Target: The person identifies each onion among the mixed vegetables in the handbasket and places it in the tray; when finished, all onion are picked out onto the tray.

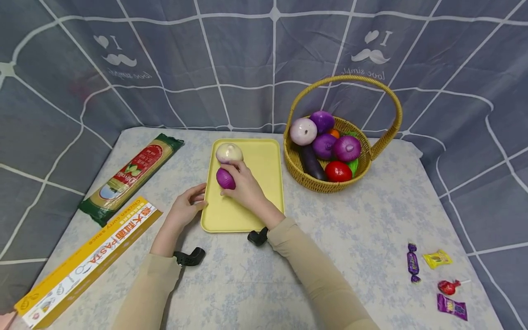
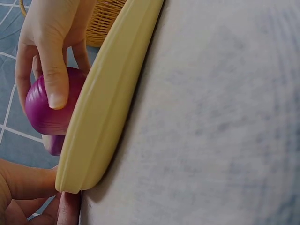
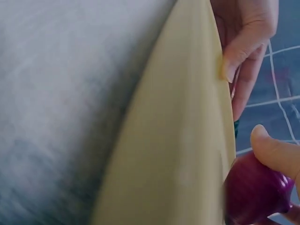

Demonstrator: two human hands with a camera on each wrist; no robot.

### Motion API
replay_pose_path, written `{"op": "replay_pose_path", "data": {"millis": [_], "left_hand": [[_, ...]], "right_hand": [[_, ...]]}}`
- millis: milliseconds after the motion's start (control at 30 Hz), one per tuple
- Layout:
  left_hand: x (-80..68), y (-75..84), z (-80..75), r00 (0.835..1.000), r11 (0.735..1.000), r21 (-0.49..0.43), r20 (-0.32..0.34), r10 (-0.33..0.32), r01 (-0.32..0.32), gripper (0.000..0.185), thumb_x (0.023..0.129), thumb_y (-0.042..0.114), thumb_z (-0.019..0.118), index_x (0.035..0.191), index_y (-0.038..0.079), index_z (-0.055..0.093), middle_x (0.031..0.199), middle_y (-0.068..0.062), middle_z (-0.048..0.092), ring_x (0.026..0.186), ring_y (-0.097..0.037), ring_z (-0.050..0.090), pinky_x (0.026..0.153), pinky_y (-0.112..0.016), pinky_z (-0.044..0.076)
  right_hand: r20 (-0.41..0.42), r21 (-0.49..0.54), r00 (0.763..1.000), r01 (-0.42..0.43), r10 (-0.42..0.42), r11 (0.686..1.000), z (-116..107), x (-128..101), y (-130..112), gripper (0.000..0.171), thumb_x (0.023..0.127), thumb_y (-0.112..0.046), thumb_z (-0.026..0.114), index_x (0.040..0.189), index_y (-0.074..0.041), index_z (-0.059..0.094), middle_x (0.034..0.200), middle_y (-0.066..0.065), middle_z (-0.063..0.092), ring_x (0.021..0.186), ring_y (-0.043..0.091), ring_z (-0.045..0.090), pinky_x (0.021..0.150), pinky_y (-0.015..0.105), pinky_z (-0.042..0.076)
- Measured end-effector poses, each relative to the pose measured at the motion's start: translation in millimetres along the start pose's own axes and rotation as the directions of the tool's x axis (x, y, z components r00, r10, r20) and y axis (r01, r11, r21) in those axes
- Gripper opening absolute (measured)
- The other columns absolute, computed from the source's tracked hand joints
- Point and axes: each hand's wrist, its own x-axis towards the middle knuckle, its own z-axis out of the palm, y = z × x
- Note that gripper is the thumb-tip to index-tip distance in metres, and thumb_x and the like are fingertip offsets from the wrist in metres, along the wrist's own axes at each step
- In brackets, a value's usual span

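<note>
1. Head view: the right hand (image 1: 243, 185) curls its fingers round a purple onion (image 1: 225, 178) and holds it on the yellow tray (image 1: 264, 183), just in front of a pale onion (image 1: 229, 153) that lies near the tray's far left corner. The left hand (image 1: 187, 206) rests at the tray's left rim, fingers loosely bent and touching the edge. A wicker basket (image 1: 371, 151) with more toy vegetables stands right of the tray on the bench (image 1: 363, 229).
2. Left wrist view: the right hand's thumb (image 2: 54, 79) presses the purple onion just behind the tray's rim; the left hand's fingers meet the tray corner.
3. Right wrist view: the onion sits low against the tray, and the left fingertips (image 3: 234, 61) lie on the rim.
4. Judgement: the setting-down step looks in hand; the next move calls for loosening the fingers without rolling the onion into its pale neighbour.
</note>
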Motion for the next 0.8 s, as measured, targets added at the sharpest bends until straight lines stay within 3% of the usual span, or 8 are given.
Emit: {"op": "replay_pose_path", "data": {"millis": [233, 633, 800], "left_hand": [[1.4, 1.2, 1.3, 1.000, 1.000, 0.000, 0.007, 0.018, -0.018, 0.059, 0.097, 0.004, 0.056, 0.153, 0.009, 0.037, 0.147, -0.019, 0.047, 0.127, -0.033, 0.049, 0.085, -0.020, 0.046], [1.7, 0.9, 1.0, 1.000, 1.000, 0.002, -0.004, 0.005, -0.005, 0.059, 0.097, 0.004, 0.055, 0.153, 0.010, 0.036, 0.146, -0.017, 0.048, 0.126, -0.031, 0.049, 0.085, -0.019, 0.046], [0.1, -0.2, 0.4, 1.000, 1.000, -0.007, -0.003, -0.004, 0.004, 0.059, 0.097, 0.003, 0.055, 0.153, 0.010, 0.036, 0.146, -0.017, 0.048, 0.126, -0.030, 0.049, 0.086, -0.020, 0.046]], "right_hand": [[0.021, -0.128, 1.000, -0.017, 0.019, 0.992, 1.9, -1.7, 1.1, 0.068, 0.081, -0.021, 0.082, 0.143, -0.021, 0.052, 0.150, 0.010, 0.036, 0.134, 0.032, 0.041, 0.106, 0.044, 0.046], [-0.023, 0.095, 0.996, -0.081, 0.084, 0.992, -3.4, -2.7, 6.2, 0.075, 0.079, -0.022, 0.084, 0.145, -0.016, 0.048, 0.148, 0.009, 0.041, 0.132, 0.030, 0.044, 0.106, 0.047, 0.044], [-0.042, 0.153, 0.994, -0.094, 0.102, 0.984, -19.7, -8.2, 4.2, 0.065, 0.083, -0.025, 0.080, 0.140, -0.014, 0.053, 0.146, 0.011, 0.044, 0.135, 0.028, 0.043, 0.111, 0.045, 0.040]]}}
